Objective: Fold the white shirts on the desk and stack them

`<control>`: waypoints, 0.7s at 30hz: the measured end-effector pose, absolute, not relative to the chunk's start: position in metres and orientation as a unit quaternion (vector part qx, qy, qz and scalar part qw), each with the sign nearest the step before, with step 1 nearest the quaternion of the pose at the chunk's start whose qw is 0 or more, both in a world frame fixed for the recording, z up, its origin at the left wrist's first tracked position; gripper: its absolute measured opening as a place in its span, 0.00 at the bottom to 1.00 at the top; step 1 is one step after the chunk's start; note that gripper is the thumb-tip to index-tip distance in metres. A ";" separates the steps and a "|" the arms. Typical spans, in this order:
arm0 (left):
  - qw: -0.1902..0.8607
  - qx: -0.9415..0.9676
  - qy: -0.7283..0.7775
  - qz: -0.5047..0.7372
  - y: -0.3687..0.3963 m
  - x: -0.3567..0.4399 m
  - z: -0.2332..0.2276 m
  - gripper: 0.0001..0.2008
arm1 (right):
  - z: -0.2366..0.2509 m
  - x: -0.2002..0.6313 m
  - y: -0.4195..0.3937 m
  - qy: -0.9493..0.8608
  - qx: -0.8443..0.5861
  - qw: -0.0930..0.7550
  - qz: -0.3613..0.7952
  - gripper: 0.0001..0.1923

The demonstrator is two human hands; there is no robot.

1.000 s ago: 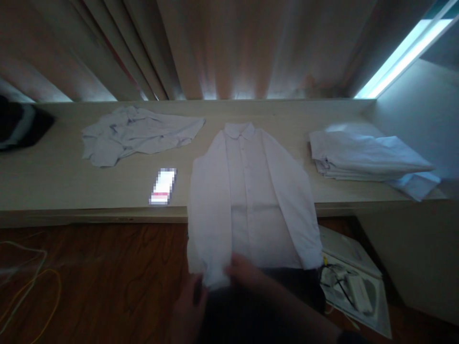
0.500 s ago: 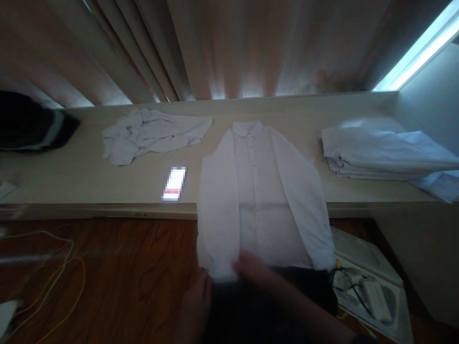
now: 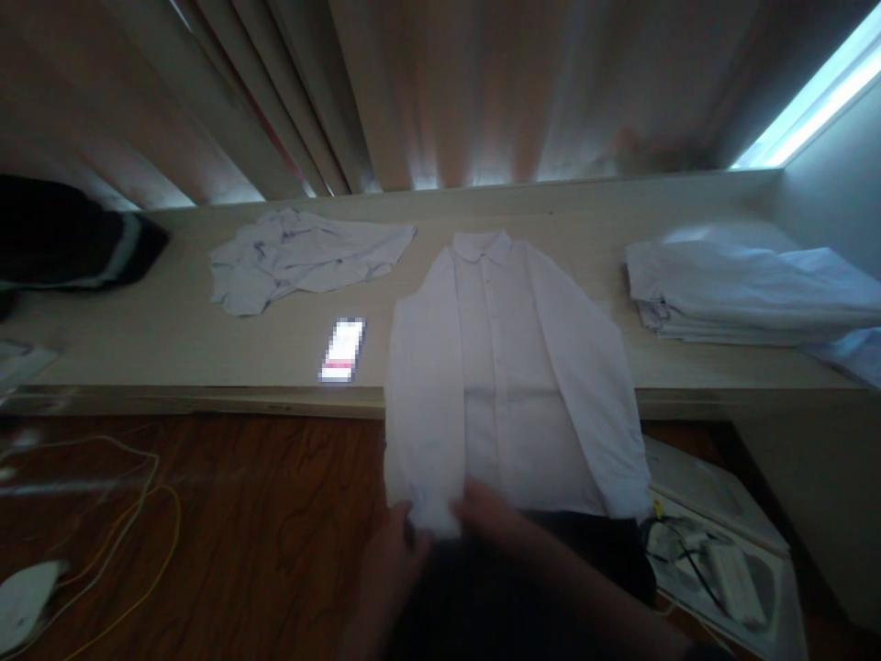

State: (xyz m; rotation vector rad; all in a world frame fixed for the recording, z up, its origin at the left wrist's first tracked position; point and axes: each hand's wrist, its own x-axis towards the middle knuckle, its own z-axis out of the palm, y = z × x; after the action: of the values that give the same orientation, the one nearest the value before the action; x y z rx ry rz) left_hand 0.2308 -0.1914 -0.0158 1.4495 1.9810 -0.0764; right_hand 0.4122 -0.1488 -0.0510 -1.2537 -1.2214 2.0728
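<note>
Head view, shirt: a white buttoned shirt (image 3: 513,367) is laid face up on the pale shelf (image 3: 172,340), collar toward the curtain, both sleeves folded down along the front. Its lower part hangs over the shelf's front edge above the wooden floor (image 3: 275,514).

Head view, left sleeve end: the cuff (image 3: 433,509) at the bottom of the sleeve on the picture's left is met by both hands, below the shelf edge.

Head view, left hand: the left hand (image 3: 385,574) is seen low in the frame, its fingertips touching the cuff from the left. The picture is dark and blurred there; whether the fingers are closed on the cloth cannot be told.

Head view, right hand: the right hand (image 3: 492,519) is laid at the cuff from the right, over the shirt's hem. Its fingers appear together, but a grip on the cloth cannot be told.

Head view, on the shelf: a crumpled pale garment (image 3: 303,257) is seen left of the shirt, well apart from it. A lit phone (image 3: 342,349) lies between the two, just beside the shirt's sleeve. A stack of folded shirts (image 3: 743,289) is placed to the right. A dark bundle (image 3: 69,243) sits at the far left end.

Head view, on the floor: yellow and white cables (image 3: 117,542) are spread at the left. A flat pale tray with small items (image 3: 722,551) lies at the right, below the shelf.

Head view, background: curtain folds (image 3: 447,92) are hung behind the shelf.
</note>
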 end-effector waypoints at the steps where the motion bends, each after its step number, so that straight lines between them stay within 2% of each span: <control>1: 0.335 0.555 0.760 -0.040 -0.191 0.231 -0.016 0.22 | -0.052 0.412 -0.149 -0.434 -0.442 0.219 0.754 0.15; 11: 0.340 0.592 0.726 -0.083 -0.184 0.229 -0.009 0.19 | -0.055 0.414 -0.149 -0.409 -0.426 0.243 0.769 0.17; 16: 0.338 0.609 0.711 -0.091 -0.183 0.219 -0.004 0.18 | -0.060 0.411 -0.148 -0.389 -0.460 0.236 0.763 0.15; 19: 0.330 0.615 0.711 -0.085 -0.184 0.219 -0.004 0.17 | -0.063 0.410 -0.147 -0.407 -0.527 0.214 0.714 0.15; 21: 0.324 0.617 0.713 -0.078 -0.184 0.220 -0.003 0.16 | -0.061 0.412 -0.148 -0.434 -0.589 0.227 0.643 0.17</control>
State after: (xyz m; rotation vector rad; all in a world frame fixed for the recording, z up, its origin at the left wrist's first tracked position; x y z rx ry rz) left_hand 0.2205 -0.1840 -0.0032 1.6179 1.8707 -0.2037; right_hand 0.4124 -0.1476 -0.0608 -1.6227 -1.1943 1.7713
